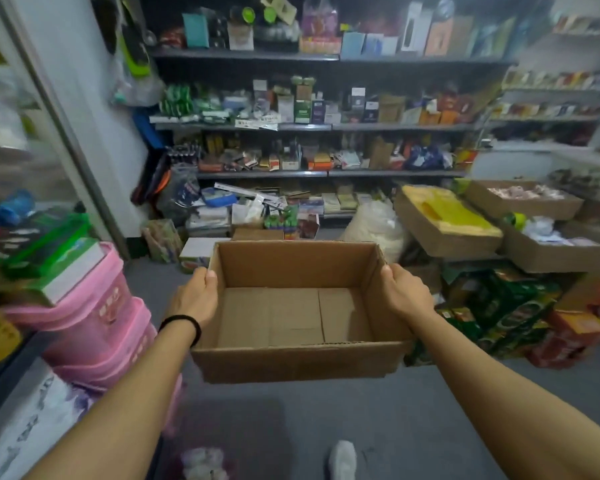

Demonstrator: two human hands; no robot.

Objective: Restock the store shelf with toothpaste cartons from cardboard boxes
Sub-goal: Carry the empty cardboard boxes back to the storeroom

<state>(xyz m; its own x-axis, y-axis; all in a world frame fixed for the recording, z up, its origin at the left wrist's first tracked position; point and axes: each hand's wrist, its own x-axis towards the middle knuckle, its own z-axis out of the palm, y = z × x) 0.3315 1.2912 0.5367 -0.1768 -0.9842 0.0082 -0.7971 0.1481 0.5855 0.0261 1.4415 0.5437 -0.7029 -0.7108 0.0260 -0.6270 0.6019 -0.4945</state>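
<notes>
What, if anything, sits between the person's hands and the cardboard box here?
Nothing visible. The left hand grips the box's left wall and the right hand grips its right wall, holding the cardboard box clear of the floor. The box is empty inside.

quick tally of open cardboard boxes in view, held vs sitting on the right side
Held cardboard box, empty, gripped by left hand and right hand: 1
Open boxes on the right: 3
Total: 4
</notes>
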